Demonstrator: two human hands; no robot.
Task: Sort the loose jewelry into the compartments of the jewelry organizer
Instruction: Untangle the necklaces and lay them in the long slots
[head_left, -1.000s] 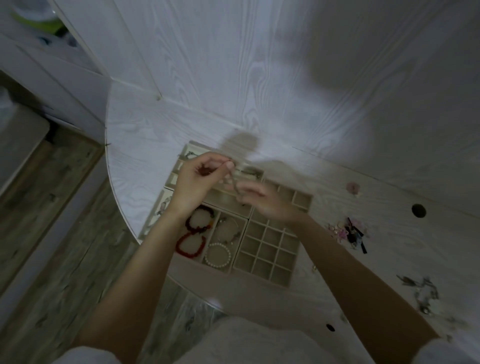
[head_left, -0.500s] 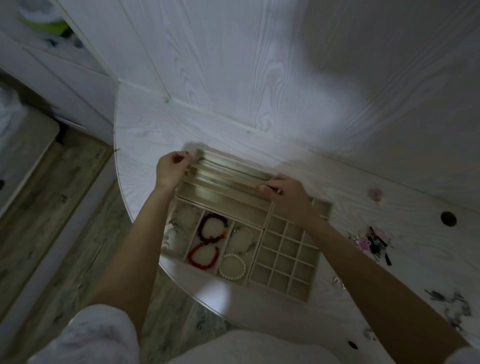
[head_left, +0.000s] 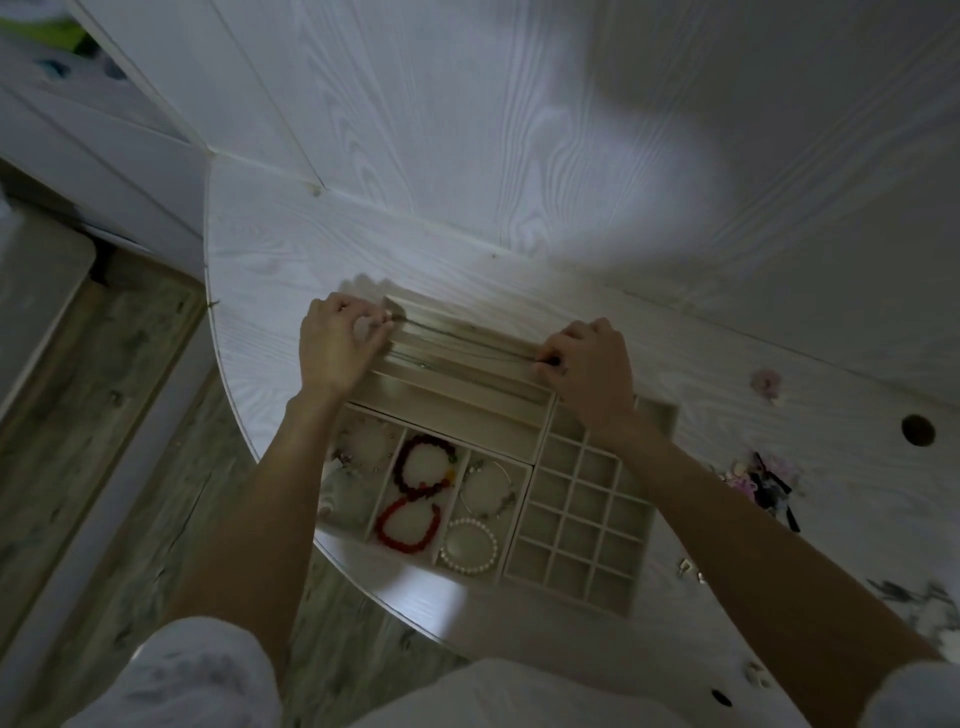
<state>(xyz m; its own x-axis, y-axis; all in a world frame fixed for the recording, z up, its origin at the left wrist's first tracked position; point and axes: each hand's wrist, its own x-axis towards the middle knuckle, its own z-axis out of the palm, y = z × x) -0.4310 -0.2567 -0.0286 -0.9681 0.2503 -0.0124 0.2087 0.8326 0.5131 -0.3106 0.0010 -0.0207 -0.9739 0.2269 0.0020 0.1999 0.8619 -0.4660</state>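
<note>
A beige jewelry organizer (head_left: 524, 512) lies on the white table (head_left: 291, 260). A thin chain necklace (head_left: 462, 340) is stretched along one of its long back slots. My left hand (head_left: 337, 345) pinches the chain's left end and my right hand (head_left: 589, 366) pinches its right end. Front compartments hold a dark bead bracelet (head_left: 423, 462), a red bead bracelet (head_left: 408, 525), a pearl bracelet (head_left: 470, 548) and a thin silver bangle (head_left: 488, 488). The small square grid (head_left: 582, 525) at the right holds nothing.
Loose hair clips and jewelry (head_left: 763, 480) lie on the table to the right, with a pink piece (head_left: 766, 382) farther back and small metal bits (head_left: 688, 566) near the edge. A cable hole (head_left: 918, 430) is at far right. The curved table edge (head_left: 363, 582) drops to wooden floor.
My hands drew apart from the middle of the organizer to its two ends, stretching the chain, and it now lies lower along the back slot.
</note>
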